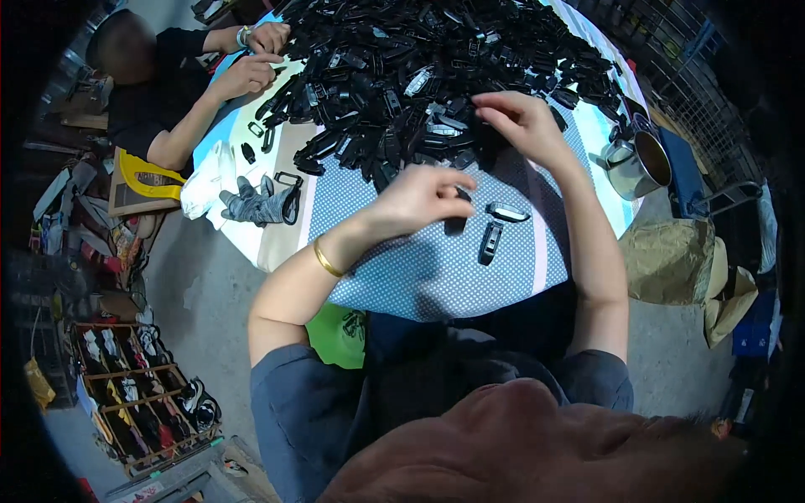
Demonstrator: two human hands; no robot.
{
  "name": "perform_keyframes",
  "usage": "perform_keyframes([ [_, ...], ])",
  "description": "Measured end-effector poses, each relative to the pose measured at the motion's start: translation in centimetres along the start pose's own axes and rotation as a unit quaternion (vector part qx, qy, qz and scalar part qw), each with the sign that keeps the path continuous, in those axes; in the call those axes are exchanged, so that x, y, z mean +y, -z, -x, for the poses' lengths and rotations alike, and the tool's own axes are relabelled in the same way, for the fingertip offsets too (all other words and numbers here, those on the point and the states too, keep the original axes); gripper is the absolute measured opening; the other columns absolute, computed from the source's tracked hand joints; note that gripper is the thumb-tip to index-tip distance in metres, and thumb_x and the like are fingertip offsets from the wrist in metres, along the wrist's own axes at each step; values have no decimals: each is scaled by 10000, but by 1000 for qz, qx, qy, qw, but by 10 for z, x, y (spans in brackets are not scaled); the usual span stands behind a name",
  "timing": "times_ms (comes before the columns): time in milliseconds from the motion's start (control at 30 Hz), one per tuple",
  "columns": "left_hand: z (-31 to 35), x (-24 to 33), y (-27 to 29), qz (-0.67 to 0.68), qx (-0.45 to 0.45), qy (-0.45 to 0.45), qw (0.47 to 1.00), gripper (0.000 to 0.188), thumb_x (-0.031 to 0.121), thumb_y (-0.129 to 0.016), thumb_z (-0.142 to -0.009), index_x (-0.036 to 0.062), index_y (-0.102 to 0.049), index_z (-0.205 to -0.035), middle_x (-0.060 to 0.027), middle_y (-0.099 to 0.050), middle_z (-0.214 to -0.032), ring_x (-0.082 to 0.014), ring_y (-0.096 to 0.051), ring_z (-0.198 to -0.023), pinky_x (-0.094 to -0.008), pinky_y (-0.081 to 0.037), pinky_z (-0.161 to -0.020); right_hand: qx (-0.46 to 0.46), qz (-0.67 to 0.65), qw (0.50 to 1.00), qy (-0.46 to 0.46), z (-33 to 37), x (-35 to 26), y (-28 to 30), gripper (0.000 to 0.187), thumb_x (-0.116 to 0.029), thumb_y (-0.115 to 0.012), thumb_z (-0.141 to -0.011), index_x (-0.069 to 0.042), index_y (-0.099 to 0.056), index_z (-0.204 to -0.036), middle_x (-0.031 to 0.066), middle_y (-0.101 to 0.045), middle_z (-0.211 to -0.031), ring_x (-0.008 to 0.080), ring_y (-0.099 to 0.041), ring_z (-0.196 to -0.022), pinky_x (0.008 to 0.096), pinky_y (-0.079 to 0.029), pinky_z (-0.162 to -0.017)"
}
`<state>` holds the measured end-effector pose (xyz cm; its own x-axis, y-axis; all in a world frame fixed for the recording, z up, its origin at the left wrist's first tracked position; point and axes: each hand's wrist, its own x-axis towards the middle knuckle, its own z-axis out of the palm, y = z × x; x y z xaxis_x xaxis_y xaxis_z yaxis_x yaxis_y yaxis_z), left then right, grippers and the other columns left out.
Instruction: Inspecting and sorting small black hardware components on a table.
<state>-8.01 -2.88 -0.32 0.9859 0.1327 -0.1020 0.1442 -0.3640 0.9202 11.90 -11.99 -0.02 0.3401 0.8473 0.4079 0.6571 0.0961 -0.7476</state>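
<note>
A large heap of small black plastic casings, shaped like key fob shells (377,92), covers the far part of the round table. My left hand (419,199) is closed in a pinch on a black casing (455,223) just above the near tabletop. To the right of it lie a casing with a silvery edge (508,212) and a dark casing with a slotted face (491,243). My right hand (521,124) reaches over the right side of the heap, thumb and fingers apart; no held thing shows between them.
A co-worker's hands (256,71) are at the table's far left. Grey gloves (256,204) and a white cloth (214,180) lie at the left edge. A metal pot (639,168) stands at the right. Below the table's near edge is a green tub (335,335).
</note>
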Motion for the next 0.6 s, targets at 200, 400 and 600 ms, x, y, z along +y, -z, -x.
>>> perform_keyframes([
  [200,-5,-12,0,-316,196,-214,903,230,168,-671,-716,3,-622,-868,-116,-576,-837,-273,-540,-804,-352,-441,-741,24,226,961,159,-6,3,-43,310,-145,-627,-738,-50,-603,-1032,108,-618,-881,278,-574,-816,360,-476,-706],
  [400,-11,-22,8,-486,217,-125,837,319,93,-652,-699,-3,-579,-994,-100,-546,-891,-269,-492,-871,-347,-427,-783,49,198,974,95,-4,-2,-34,409,-59,-579,-735,-69,-549,-1142,113,-604,-859,210,-583,-703,312,-485,-634],
  [600,-10,-21,13,-406,235,-188,863,291,108,-664,-699,13,-604,-967,-101,-568,-875,-268,-512,-846,-348,-434,-750,42,-100,988,-112,-3,-1,-14,355,-43,-562,-754,-64,-587,-1107,39,-601,-837,100,-546,-648,236,-467,-600],
])
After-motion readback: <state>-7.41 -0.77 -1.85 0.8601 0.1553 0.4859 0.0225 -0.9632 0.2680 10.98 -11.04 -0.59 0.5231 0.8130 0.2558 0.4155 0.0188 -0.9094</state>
